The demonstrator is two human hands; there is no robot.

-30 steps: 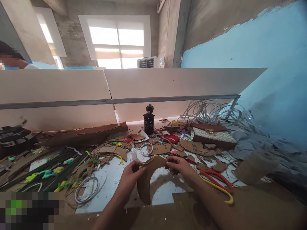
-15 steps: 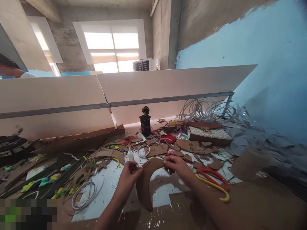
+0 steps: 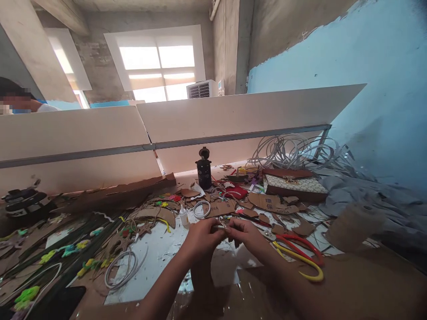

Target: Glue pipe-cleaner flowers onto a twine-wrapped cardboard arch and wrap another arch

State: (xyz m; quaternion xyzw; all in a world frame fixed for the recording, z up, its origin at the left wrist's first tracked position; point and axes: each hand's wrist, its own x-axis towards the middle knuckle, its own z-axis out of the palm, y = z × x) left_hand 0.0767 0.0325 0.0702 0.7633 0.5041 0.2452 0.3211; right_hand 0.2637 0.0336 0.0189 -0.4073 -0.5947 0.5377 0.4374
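Note:
My left hand (image 3: pixel 204 238) is closed around the upper part of a curved, crescent-shaped piece of cardboard (image 3: pixel 202 272). The lower part of the piece hangs down in shadow below that hand. My right hand (image 3: pixel 245 233) is close against the left, its thumb and forefinger pinched together. A thin pale strand (image 3: pixel 220 226) shows between the fingertips of both hands. The fingers hide the cardboard's upper end. Just beyond my left hand stands a small white glue bottle (image 3: pixel 183 217).
Red-and-yellow-handled scissors (image 3: pixel 300 258) lie to the right, beside a twine spool (image 3: pixel 353 226). A black cup (image 3: pixel 203 171) stands at the back, near a handbag (image 3: pixel 295 184). Coiled white cord (image 3: pixel 122 271) and cardboard scraps (image 3: pixel 273 203) litter the table. A person (image 3: pixel 20 100) is beyond the partition.
Both hands have come together, the left moving right toward the right hand. The cardboard crescent has turned and is now mostly covered by my hands.

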